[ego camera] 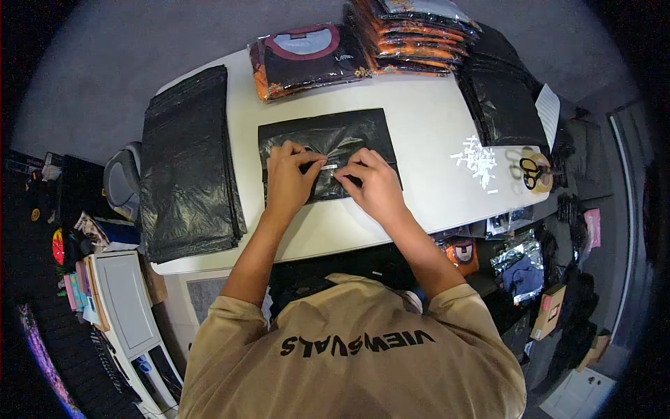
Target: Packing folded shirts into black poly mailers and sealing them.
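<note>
A folded black plastic bag (361,133) lies flat before me on the white table (429,183). On its middle sits a small white paper strip (328,167), between my two hands. My left hand (289,178) rests on the bag, thumb and fingertips pinched together just above the strip. Creases in the plastic run out from those fingertips. My right hand (376,180) is at the strip's right end with thumb and forefinger close together. Whether anything is between them is too small to tell.
At the left lies a stack of large black plastic bags (183,167). Packaged garments (309,63) and a taller pile of them (419,47) stand along the far edge. More black bags (507,105), scattered white strips (476,162), black-handled scissors (531,174) and a tape roll (544,180) are at the right.
</note>
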{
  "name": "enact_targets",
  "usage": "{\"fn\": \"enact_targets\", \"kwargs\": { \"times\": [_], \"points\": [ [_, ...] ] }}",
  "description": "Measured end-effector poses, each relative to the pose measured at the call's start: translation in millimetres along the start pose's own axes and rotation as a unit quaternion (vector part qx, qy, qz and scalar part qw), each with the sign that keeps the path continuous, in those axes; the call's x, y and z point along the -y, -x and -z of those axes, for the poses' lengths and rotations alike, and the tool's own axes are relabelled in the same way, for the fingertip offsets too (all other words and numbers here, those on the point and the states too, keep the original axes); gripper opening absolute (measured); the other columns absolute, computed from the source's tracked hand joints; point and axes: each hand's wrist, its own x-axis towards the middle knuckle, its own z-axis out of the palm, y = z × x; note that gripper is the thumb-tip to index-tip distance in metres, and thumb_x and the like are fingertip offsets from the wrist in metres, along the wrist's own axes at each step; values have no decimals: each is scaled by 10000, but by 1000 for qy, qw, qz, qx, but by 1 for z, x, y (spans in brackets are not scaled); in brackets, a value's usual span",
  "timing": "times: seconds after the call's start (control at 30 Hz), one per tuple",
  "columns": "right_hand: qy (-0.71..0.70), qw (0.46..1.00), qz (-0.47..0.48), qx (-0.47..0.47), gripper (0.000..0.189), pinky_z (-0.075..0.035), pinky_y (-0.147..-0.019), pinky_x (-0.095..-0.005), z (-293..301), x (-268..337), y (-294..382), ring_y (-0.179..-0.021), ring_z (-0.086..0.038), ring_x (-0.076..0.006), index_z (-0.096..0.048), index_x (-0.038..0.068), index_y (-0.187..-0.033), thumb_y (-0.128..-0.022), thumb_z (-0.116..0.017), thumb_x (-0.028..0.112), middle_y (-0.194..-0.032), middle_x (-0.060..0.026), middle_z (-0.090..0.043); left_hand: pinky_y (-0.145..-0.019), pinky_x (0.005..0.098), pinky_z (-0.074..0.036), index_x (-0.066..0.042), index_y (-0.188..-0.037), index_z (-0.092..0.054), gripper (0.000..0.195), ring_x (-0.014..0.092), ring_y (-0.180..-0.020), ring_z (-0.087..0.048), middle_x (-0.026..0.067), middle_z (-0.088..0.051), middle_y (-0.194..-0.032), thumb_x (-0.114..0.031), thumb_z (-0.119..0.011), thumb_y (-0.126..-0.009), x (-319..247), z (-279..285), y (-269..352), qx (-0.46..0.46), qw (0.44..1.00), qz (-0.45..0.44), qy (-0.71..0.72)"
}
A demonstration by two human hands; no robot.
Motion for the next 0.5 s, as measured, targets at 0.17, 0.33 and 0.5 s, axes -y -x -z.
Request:
{"fn": "enact_targets", "kwargs": {
  "times": [0.17,0.33,0.5],
  "points": [
    [0,1000,-7,2,135,-567,-823,-411,0,-1,1,-948,-673,-301,-817,80,-942,-812,-851,65,-977,-89,-662,-896,421,-451,-169,-1021,-886,148,294,-964,-570,77,-629,-978,-204,-866,-878,-2,1,-1,8,1000,5,0],
    [-2,1000,-4,12,137,-568,-835,-419,1,0,1,-956,-675,-301,-816,85,-950,-818,-843,62,-975,-93,-658,-928,431,-492,-157,-1144,-858,260,317,-1011,-592,119,-617,-1050,-114,-841,-889,-3,5,0,-29,999,-5,12],
    [-27,999,3,24,157,-566,-840,-417,10,-1,5,-956,-669,-307,-808,88,-977,-825,-843,76,-984,-99,-643,-962,433,-505,-147,-1209,-827,385,333,-1055,-602,140,-619,-1130,-12,-795,-851,-8,17,14,-39,997,-69,6]
  ]
}}
